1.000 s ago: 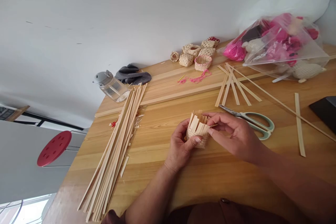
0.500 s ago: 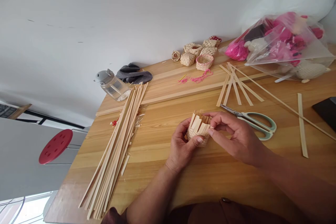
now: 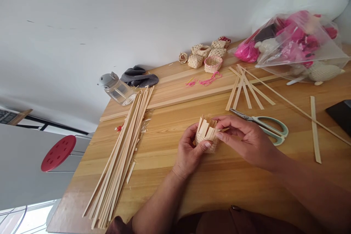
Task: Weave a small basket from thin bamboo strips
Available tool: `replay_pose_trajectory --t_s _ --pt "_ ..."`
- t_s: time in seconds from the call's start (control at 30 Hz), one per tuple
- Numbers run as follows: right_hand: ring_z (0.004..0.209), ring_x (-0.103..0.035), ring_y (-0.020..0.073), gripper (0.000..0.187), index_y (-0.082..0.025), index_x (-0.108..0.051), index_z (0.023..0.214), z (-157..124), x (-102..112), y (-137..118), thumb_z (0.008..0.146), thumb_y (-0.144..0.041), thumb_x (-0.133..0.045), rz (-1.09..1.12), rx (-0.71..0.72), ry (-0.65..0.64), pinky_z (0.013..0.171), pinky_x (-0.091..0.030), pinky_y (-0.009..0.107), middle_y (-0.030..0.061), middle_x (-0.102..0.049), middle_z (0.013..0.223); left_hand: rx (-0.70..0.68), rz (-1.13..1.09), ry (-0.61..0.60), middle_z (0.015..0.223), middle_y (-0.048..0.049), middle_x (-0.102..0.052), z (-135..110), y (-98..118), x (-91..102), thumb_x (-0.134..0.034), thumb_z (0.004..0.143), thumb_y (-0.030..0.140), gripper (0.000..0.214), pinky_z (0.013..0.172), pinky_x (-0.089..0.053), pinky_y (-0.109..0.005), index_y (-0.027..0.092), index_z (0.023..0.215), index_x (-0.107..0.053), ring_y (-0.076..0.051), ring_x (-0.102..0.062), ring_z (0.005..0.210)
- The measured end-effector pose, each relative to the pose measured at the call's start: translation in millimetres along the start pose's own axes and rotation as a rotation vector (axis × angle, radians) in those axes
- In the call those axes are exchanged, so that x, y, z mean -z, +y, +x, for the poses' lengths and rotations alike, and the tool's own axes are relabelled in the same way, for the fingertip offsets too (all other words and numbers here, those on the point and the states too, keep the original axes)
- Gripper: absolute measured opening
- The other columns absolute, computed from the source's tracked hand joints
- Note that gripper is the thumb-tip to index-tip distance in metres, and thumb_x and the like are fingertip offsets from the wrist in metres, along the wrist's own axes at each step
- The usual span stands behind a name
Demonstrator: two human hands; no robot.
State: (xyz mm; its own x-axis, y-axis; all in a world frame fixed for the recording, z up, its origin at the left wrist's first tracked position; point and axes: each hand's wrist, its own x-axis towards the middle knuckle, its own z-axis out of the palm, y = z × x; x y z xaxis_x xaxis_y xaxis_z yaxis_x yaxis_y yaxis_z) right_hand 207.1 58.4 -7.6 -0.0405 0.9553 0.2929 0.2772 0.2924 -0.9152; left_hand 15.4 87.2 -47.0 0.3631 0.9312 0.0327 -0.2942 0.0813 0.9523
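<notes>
Two bare hands work close together over a honey-coloured wooden table point(image 3: 219, 193), holding a small cup-shaped basket of pale woven bamboo point(image 3: 206, 140) near the table's middle. From here I can't tell whether its base touches the wood. The left hand point(image 3: 190, 150) cups its side, with the thumb pressed across the weave. The right hand point(image 3: 248, 140) comes in from the other side, its fingertips point(image 3: 222, 121) apparently pinching a thin pale bamboo strip point(image 3: 225, 129) at the rim.

The basket looks light and stiff but a little springy. Its upright strip ends seem the fragile part, liable to splay or split, so the woven lower band looks the safer place to grip.

Just beyond the right hand lie steel scissors with pale green handles point(image 3: 274, 129), and a loose fan of flat bamboo strips point(image 3: 246, 89) sits past them. A long bundle of bamboo strips point(image 3: 115, 157) lies well to the left. Farther off are several small finished woven baskets point(image 3: 204, 56), a tangle of pink thread point(image 3: 210, 78) and a clear plastic bag of pink-and-cream items point(image 3: 296, 40).
</notes>
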Motion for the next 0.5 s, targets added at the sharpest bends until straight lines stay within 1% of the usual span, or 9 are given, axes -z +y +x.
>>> replay_pose_trajectory --t_s 0.13,0.23,0.37,0.5 --pt "0.113 -0.070 0.0272 0.010 -0.025 -0.073 0.090 1.4 1.2 1.8 0.092 -0.034 -0.071 0.058 -0.080 -0.005 0.094 -0.061 0.039 0.0069 -0.071 0.125 0.011 -0.006 0.000 0.132 -0.0105 -0.070 0.6 -1.0 -0.2 -0.089 0.073 0.042 0.064 0.108 -0.048 -0.042 0.022 0.128 -0.063 -0.029 -0.063 0.123" --pt "0.110 -0.070 0.0259 0.009 -0.025 -0.071 0.089 2.4 1.5 1.2 0.092 -0.033 -0.070 0.110 -0.104 -0.029 0.090 -0.061 0.037 0.0062 -0.072 0.119 -0.001 -0.002 -0.004 0.131 -0.0099 -0.070 0.4 -1.8 -0.1 -0.089 0.073 0.042 0.063 0.108 -0.048 -0.041 0.022 0.127 -0.064 -0.028 -0.063 0.123" --pt "0.110 -0.068 0.0237 0.003 -0.028 -0.068 0.095 3.0 1.4 0.6 0.095 -0.028 -0.066 0.095 -0.030 -0.055 0.086 -0.060 0.033 0.0034 -0.071 0.113 0.008 -0.015 -0.021 0.129 -0.0083 -0.070 0.2 -1.5 1.5 -0.089 0.074 0.039 0.061 0.107 -0.047 -0.039 0.023 0.127 -0.064 -0.026 -0.063 0.120" --pt "0.116 -0.065 0.0238 0.007 -0.030 -0.066 0.099 2.8 1.4 1.1 0.098 -0.025 -0.062 -0.020 0.040 -0.062 0.090 -0.058 0.034 0.0026 -0.068 0.115 0.043 -0.011 -0.020 0.128 -0.0089 -0.071 0.7 -0.3 3.0 -0.090 0.072 0.041 0.064 0.106 -0.048 -0.040 0.023 0.128 -0.063 -0.027 -0.064 0.119"
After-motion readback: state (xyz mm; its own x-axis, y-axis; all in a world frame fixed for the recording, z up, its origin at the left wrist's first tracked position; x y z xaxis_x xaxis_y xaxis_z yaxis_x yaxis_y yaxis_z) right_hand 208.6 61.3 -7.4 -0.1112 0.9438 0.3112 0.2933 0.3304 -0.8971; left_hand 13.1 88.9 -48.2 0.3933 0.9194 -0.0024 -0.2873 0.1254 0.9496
